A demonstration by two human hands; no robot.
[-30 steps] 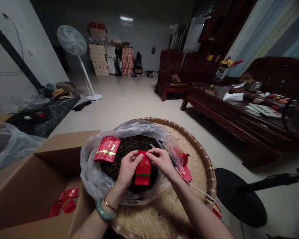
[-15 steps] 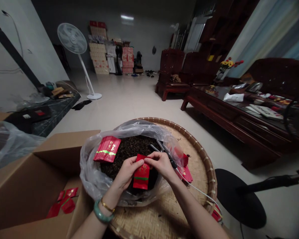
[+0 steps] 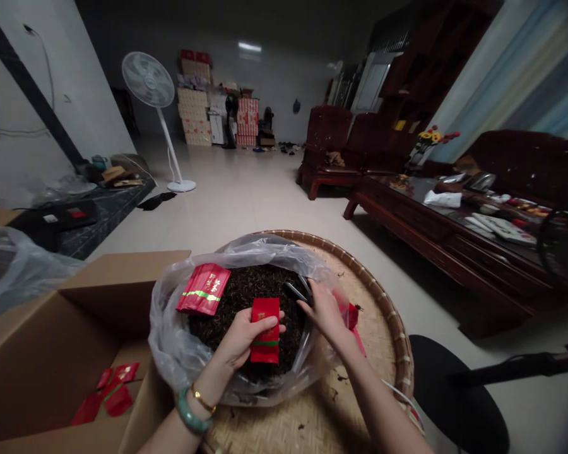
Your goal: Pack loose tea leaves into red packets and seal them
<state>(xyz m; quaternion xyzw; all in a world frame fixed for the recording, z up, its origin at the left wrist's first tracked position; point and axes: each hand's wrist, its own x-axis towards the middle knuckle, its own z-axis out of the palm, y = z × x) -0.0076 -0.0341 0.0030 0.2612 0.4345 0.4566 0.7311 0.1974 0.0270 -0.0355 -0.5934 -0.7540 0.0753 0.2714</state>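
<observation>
My left hand (image 3: pixel 246 334) is closed round a red tea packet (image 3: pixel 266 337) with gold lettering and a green stripe, thumb across its front. It holds the packet upright above dark loose tea leaves (image 3: pixel 246 284) in a clear plastic bag (image 3: pixel 168 340). At the bag's right side, my right hand (image 3: pixel 325 310) has its thumb and fingers round a corded, tong-like hand sealer (image 3: pixel 294 292). Two narrow arms of the sealer show; its handle is hidden under the hand. A stack of red packets (image 3: pixel 203 289) rests on the tea at the left.
The bag sits on a round woven bamboo tray (image 3: pixel 378 284). More red packets (image 3: pixel 354 315) lie at its right, partly hidden. An open cardboard box (image 3: pixel 123 271) at the left holds several red packets (image 3: pixel 116 388). A black round stand base (image 3: pixel 454 391) is on the right.
My right hand has let go of the packet's top and moved right onto the sealer. My left hand alone now holds the packet. The view has tilted slightly upward.
</observation>
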